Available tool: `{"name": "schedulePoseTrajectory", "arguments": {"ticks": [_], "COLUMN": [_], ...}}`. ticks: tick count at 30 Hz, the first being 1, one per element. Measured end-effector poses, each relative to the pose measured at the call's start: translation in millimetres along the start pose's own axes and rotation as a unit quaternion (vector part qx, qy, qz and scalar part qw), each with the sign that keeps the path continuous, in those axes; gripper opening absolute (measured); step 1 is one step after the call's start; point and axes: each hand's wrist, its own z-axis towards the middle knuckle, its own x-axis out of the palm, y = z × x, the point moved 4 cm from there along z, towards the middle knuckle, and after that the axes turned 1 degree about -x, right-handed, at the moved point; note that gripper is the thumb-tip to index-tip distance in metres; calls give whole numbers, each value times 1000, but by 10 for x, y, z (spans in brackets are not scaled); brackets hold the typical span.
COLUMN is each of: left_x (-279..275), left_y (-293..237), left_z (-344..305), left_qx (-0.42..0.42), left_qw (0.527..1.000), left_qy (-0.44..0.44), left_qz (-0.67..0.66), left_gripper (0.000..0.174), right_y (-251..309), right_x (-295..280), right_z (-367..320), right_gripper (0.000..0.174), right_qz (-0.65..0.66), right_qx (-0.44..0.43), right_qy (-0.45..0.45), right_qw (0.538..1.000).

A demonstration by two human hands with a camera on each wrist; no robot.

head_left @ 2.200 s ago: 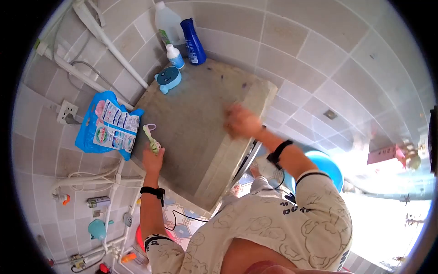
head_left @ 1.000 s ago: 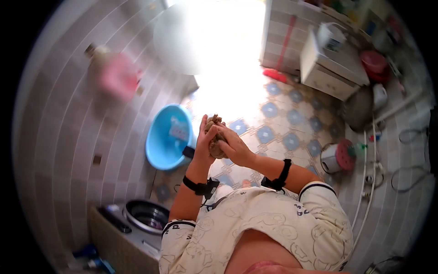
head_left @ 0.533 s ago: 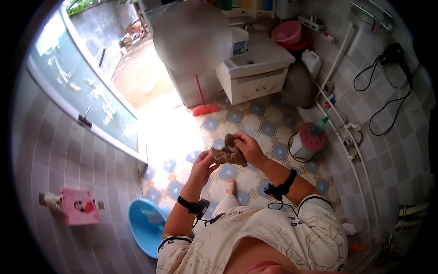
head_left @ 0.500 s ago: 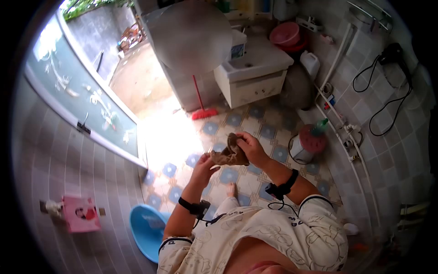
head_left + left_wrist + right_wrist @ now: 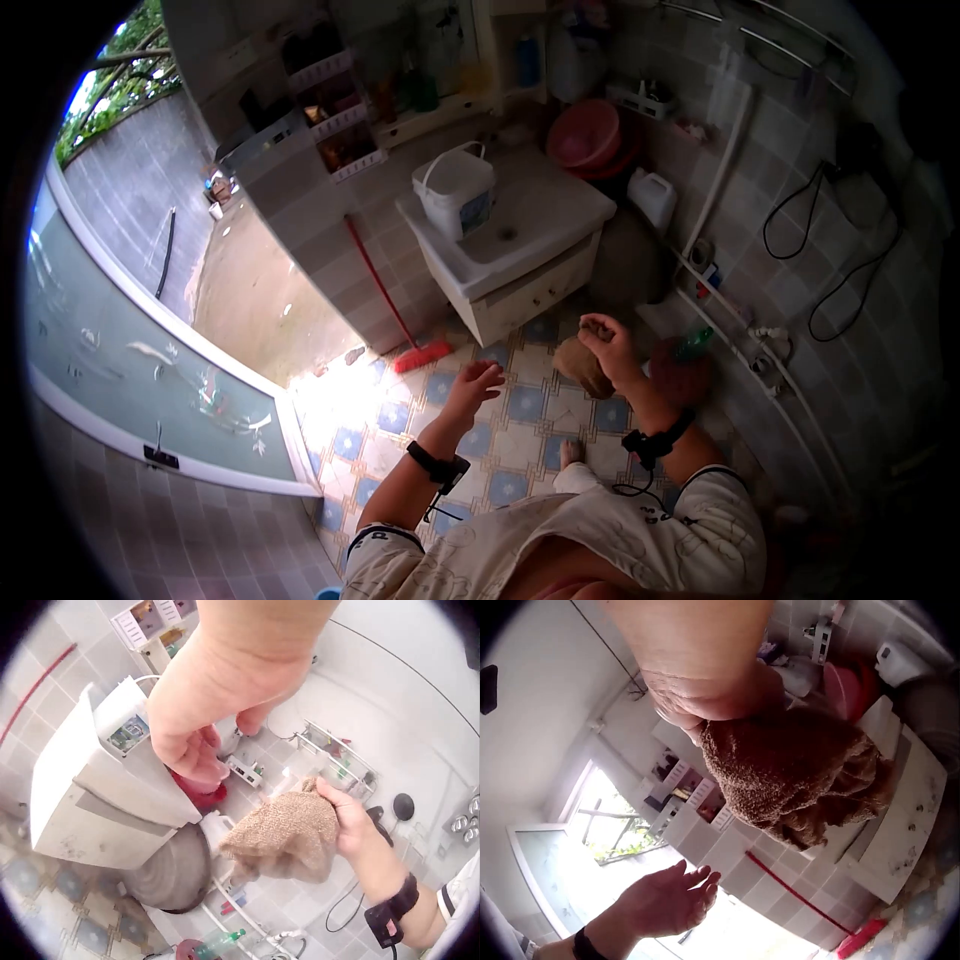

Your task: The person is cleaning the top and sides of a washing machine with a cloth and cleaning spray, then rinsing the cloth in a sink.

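While the right hand pinches a gathered upper edge of the brown cloth between thumb and fingers, the rest of the fabric hangs free in the air above the tiled floor, beside the palm. Held from one bunched end only, it seems soft enough to droop under its own weight into a lopsided pouch; its surface is nubbly, like looped towelling, with deep folds and a ruffled lower edge. Whether it is damp cannot be told. The left hand is empty and raised well apart from the cloth, its fingers loosely bent with small gaps between them, perhaps because one hand suffices for so light a load. Black straps circle both wrists.

Beyond the hands stands the washbasin, smooth and pale, over a boxy cabinet with small knobs. Toward its left edge sits a white bucket, rounded at the corners, with a label and a raised handle; the flat rim there probably gives it a steady seat. Round pink plastic basins lie near the far right corner, a white jug just beside them. Left of the cabinet, the red broom rests bristles-down, its thin handle leaning toward the wall, likely for support.
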Motion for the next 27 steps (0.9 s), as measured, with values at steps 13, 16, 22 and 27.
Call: {"name": "schedulePoseTrajectory", "arguments": {"ticks": [13, 16, 22, 27], "left_x": [105, -335, -1288, -1461], "left_y": [-930, -1178, -1847, -2089], "left_z": [2529, 2928, 3775, 4182], "left_qx": [82, 161, 181, 197], "left_qw": [989, 958, 902, 853], "left_qy": [-100, -221, -371, -363], "left_qz": [69, 92, 127, 320], "left_gripper": [31, 33, 77, 61], "right_y": [-163, -186, -646, -883], "right_x": [-445, -318, -228, -287], "right_z": [2858, 3363, 4073, 4493], "right_gripper": [19, 20, 24, 23], "right_qz": [63, 54, -53, -17], "right_qx": [8, 12, 72, 84], "right_qy": [21, 59, 36, -5], "right_qw": [998, 997, 995, 996]}}
